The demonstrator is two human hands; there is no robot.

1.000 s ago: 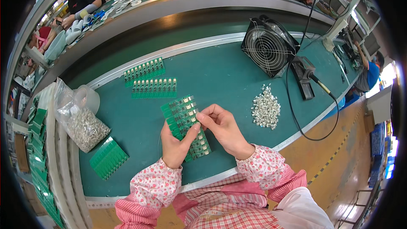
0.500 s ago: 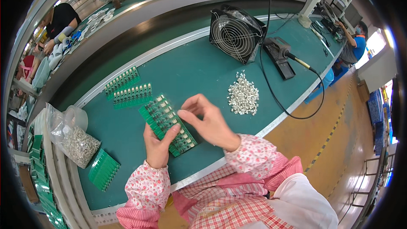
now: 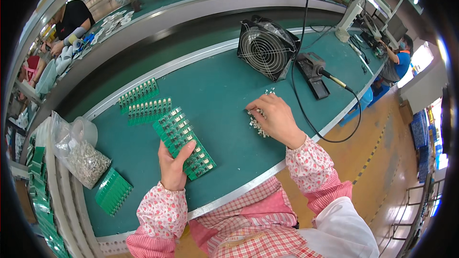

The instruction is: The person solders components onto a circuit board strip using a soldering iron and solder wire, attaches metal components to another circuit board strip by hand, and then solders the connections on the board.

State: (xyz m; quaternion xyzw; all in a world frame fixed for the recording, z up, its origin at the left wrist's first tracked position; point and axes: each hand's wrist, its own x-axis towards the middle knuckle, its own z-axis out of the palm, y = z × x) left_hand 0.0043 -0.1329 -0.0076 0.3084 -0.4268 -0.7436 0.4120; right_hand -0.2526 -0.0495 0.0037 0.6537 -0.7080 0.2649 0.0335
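The green table (image 3: 224,100) bore white parts (image 3: 256,125) beneath the right fingers (image 3: 261,103), a fan (image 3: 267,48) and black stand (image 3: 315,82) beyond them, two board strips (image 3: 149,110) beyond the left fingers (image 3: 186,152), boards (image 3: 113,192) and a bag (image 3: 85,163) to their left.

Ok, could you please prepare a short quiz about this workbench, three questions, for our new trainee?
1. Which hand holds green circuit boards?

2. True or false: in the picture, the black fan stands farther right than the clear plastic bag.

3. The right hand is at:
a) the clear plastic bag
b) the pile of small whitish parts
c) the black fan

Key: 1. the left hand; 2. true; 3. b.
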